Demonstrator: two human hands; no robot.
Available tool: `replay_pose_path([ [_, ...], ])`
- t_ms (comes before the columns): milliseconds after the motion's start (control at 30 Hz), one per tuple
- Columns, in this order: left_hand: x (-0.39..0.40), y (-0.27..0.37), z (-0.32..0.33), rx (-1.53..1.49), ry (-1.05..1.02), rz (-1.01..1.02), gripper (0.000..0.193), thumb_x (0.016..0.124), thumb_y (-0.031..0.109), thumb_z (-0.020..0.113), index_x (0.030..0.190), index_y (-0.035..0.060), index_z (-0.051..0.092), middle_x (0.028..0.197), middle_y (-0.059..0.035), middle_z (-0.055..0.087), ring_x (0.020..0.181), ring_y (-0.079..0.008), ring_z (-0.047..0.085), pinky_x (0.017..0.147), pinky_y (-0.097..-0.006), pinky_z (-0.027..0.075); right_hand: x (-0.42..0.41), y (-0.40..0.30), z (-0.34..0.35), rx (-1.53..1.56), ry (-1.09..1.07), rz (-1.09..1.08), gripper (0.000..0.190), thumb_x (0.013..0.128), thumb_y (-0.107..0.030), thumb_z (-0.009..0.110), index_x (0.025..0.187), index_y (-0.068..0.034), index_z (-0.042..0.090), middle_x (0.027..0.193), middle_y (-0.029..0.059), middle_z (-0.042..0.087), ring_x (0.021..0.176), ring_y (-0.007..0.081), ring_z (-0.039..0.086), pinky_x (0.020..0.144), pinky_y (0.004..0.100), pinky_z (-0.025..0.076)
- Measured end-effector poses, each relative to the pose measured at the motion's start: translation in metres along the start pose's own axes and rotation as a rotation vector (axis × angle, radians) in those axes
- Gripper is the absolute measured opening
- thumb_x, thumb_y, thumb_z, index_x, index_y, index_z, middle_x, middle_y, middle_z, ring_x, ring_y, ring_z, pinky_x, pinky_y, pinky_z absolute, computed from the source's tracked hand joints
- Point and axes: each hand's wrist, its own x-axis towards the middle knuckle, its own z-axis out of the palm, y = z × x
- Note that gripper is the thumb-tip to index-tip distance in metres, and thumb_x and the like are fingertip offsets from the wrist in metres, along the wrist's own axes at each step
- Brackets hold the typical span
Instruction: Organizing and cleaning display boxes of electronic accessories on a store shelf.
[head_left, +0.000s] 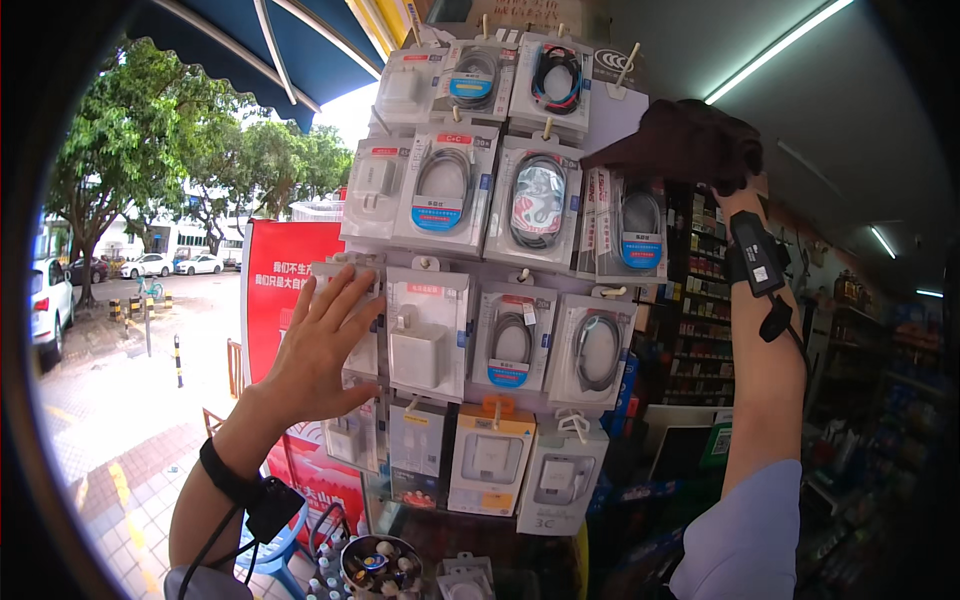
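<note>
A display board with pegs bears rows of packaged charging cables (450, 191) and wall chargers (426, 337). My left hand (330, 345) lies with spread fingers against a charger package at the board's left edge, holding nothing that shows. My right hand (697, 146) is raised at the upper right of the board and has a dark brown cloth in or around it; whether it grips the cloth or the cloth covers it is unclear. Below the cloth hangs a cable package (634, 232). Boxed chargers (491, 461) hang along the bottom row.
A metal bowl (381, 566) with eggs and a small tub stands below the board, beside several bottles (326, 570). A blue plastic stool (279, 555) and a red printed panel (277, 300) are at left. Stocked shop shelves (701, 322) stand at right, and an awning (262, 45) hangs overhead.
</note>
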Motion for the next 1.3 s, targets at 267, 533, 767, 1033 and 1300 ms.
replay_pose_path([
  [267,0.001,0.004,-0.008,0.015,-0.006,-0.045,0.089,0.057,0.024,0.080,0.135,0.0079,0.039,0.145,-0.0153,0.032,0.139,-0.0321,0.022,0.111,-0.0588,0.006,-0.051,-0.081,-0.035,-0.665,0.032,0.016,0.026,0.092,-0.020,0.048,0.108,-0.001,0.054,0.091,0.0057,0.062,0.078,0.0174,0.062,0.070,0.0289,0.052],
  [533,-0.004,0.029,-0.022,-0.012,0.185,-0.033,0.071,0.063,0.017,0.073,0.128,0.0043,0.047,0.145,-0.0171,0.033,0.138,-0.0364,0.022,0.112,-0.0535,0.011,-0.109,-0.152,0.003,-1.133,-0.187,-0.065,0.029,0.091,-0.019,0.048,0.112,0.001,0.051,0.093,0.0057,0.062,0.081,0.0168,0.062,0.074,0.0275,0.051],
  [767,-0.058,0.077,-0.033,-0.447,0.144,-0.004,0.073,0.065,0.011,0.076,0.130,-0.0007,0.044,0.136,-0.0215,0.045,0.130,-0.0382,0.038,0.106,-0.0473,0.030,-0.162,-0.211,0.122,-0.910,-0.469,-0.061,0.021,0.076,-0.002,0.052,0.097,-0.004,0.056,0.089,0.0072,0.060,0.076,0.0192,0.061,0.065,0.0307,0.049],
  [1033,-0.097,0.095,-0.008,-1.773,-0.311,-0.145,0.120,0.066,0.032,0.085,0.148,0.0068,0.001,0.151,-0.0172,0.018,0.138,-0.0304,0.023,0.104,-0.0449,0.034,-0.225,-0.242,0.290,-0.789,-0.727,-0.048,0.038,0.059,-0.001,0.062,0.097,-0.005,0.057,0.082,0.0091,0.056,0.068,0.0287,0.060,0.055,0.0356,0.048],
  [1300,-0.166,0.066,-0.010,-2.033,-0.343,-0.731,0.058,0.076,0.002,0.073,0.126,0.0043,0.044,0.122,-0.0082,0.051,0.117,-0.0183,0.048,0.099,-0.0323,0.040,-0.243,-0.235,0.408,-0.368,-0.902,0.278,0.042,0.077,-0.020,0.066,0.111,-0.001,0.052,0.092,0.0174,0.060,0.077,0.0336,0.063,0.063,0.0414,0.050],
])
